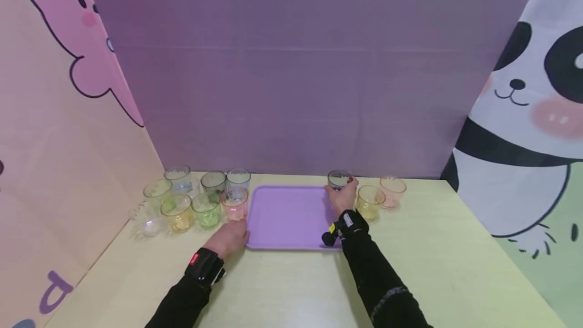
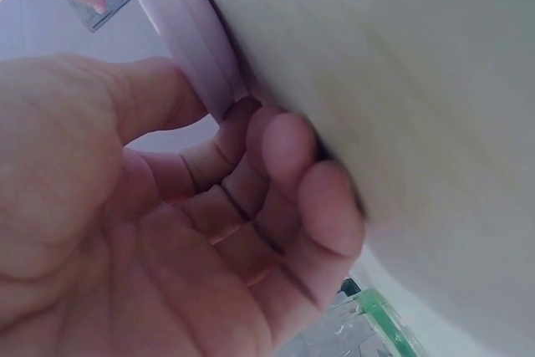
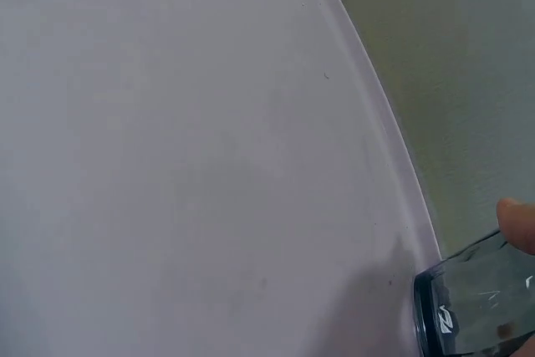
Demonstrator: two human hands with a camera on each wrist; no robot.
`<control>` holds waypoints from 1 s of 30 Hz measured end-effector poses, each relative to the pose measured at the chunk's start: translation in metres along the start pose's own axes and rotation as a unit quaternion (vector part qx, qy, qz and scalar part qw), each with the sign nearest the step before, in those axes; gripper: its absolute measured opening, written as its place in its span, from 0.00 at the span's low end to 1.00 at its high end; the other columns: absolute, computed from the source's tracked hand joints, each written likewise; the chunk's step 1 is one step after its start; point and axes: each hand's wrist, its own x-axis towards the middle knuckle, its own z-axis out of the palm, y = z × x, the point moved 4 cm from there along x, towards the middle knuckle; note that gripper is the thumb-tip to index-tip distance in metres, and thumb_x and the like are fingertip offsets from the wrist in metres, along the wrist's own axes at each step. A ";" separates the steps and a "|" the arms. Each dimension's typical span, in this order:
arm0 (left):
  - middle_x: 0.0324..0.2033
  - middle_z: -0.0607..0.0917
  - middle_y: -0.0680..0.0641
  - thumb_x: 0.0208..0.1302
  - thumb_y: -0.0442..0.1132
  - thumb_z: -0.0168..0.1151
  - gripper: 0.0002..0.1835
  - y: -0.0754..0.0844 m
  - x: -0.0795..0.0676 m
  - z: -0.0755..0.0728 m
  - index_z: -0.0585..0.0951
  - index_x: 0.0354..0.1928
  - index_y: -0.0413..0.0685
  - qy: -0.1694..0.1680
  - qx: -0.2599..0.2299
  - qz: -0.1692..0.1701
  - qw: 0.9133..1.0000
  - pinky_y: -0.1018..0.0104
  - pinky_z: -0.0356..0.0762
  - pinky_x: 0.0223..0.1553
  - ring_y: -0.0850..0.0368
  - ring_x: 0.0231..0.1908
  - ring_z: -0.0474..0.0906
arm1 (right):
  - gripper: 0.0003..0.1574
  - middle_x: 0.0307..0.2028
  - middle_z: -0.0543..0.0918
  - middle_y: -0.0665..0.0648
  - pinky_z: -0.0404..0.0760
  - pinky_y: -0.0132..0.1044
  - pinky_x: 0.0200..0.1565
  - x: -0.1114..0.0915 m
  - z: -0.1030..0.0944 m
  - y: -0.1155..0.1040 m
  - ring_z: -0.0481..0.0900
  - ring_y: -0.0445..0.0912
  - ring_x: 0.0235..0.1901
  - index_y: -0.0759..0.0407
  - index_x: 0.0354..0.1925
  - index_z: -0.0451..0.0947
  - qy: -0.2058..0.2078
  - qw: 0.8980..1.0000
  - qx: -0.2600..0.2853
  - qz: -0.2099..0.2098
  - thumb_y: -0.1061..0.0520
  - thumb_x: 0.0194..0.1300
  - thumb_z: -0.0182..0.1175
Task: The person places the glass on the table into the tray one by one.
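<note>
A purple tray lies flat on the table, with nothing standing on it. My left hand pinches its left edge; in the left wrist view the thumb is above the rim and fingertips are tucked at its underside. Beyond the tray's far right corner, my right hand grips a dark-rimmed clear glass. The right wrist view shows this glass tilted beside the tray's rim, with only a few of the fingers in sight. Just right of that hand stand a yellow glass and a pink glass.
Left of the tray several glasses crowd together, among them a pink one, a green one and a yellow one. A purple backdrop rises behind the table, and printed panels flank both sides.
</note>
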 end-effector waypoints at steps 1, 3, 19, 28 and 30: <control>0.27 0.79 0.43 0.62 0.36 0.53 0.08 0.001 0.000 0.000 0.75 0.36 0.37 0.002 0.002 0.004 1.000 0.54 0.77 0.35 0.47 0.31 0.78 | 0.55 0.61 0.61 0.71 0.57 0.46 0.64 0.000 -0.001 0.000 0.59 0.61 0.61 0.64 0.64 0.46 0.003 1.000 -0.001 0.000 0.58 0.48 0.68; 0.27 0.79 0.43 0.62 0.36 0.53 0.08 0.001 0.000 -0.001 0.75 0.36 0.37 0.003 0.001 0.006 1.000 0.54 0.77 0.35 0.47 0.32 0.78 | 0.54 0.60 0.62 0.72 0.57 0.46 0.64 0.000 -0.002 0.000 0.60 0.61 0.61 0.65 0.64 0.46 0.009 1.000 -0.003 -0.001 0.58 0.48 0.69; 0.26 0.78 0.44 0.62 0.37 0.53 0.08 0.002 -0.001 0.001 0.75 0.36 0.37 0.000 -0.002 0.004 1.000 0.56 0.77 0.33 0.49 0.30 0.77 | 0.57 0.62 0.57 0.74 0.53 0.45 0.65 -0.003 -0.008 -0.021 0.55 0.61 0.63 0.73 0.65 0.43 0.039 0.997 -0.003 -0.073 0.58 0.48 0.67; 0.27 0.78 0.43 0.63 0.37 0.52 0.09 0.002 -0.001 0.000 0.75 0.38 0.36 -0.003 -0.002 -0.003 1.000 0.55 0.77 0.35 0.48 0.31 0.78 | 0.55 0.62 0.56 0.73 0.52 0.45 0.65 -0.004 -0.012 -0.036 0.54 0.61 0.63 0.73 0.65 0.43 0.034 0.994 -0.032 -0.096 0.56 0.51 0.64; 0.27 0.78 0.43 0.63 0.36 0.52 0.09 0.003 -0.001 0.000 0.75 0.38 0.36 -0.002 0.000 -0.002 1.000 0.54 0.77 0.35 0.48 0.31 0.78 | 0.53 0.63 0.56 0.72 0.53 0.45 0.65 -0.005 -0.014 -0.042 0.54 0.60 0.63 0.71 0.66 0.44 0.035 0.993 -0.036 -0.109 0.54 0.54 0.62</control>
